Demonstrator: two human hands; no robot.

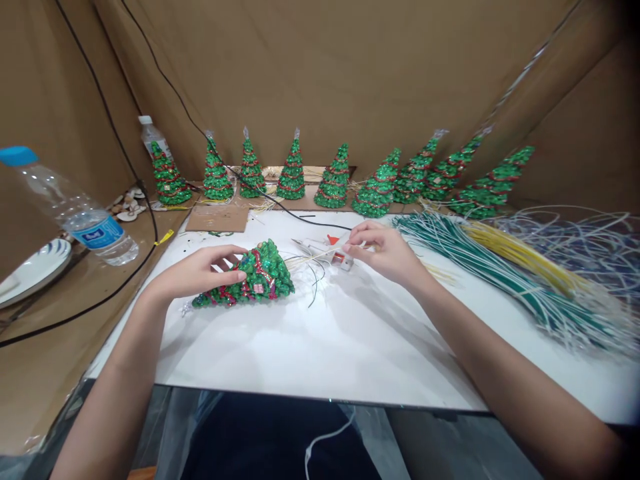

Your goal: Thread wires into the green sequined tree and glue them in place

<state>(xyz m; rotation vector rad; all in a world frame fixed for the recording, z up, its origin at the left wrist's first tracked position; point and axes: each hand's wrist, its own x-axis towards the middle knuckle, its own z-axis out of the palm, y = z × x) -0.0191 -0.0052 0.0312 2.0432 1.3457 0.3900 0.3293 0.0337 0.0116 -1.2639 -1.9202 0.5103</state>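
Observation:
A small green Christmas tree (267,270) with red trim lies on its side over the white board (300,347), its silvery tip to the left and its wide base to the right. My left hand (210,272) is closed around its upper part. Pale thin strands (305,259) run from the base toward my right hand (376,248), whose fingers pinch their far ends. Under the strands lies a white tool with orange-red parts, a glue gun (337,253), partly hidden by my right hand. A few dark strands (316,283) curl beside the base.
Several finished-looking trees (291,170) stand along the back. Bundles of green-and-white strands (495,273) and yellow strands (520,257) lie at right. At left are a water bottle (95,223), a plate (37,267) and a black cable (145,250). A cardboard piece (217,218) lies behind the board.

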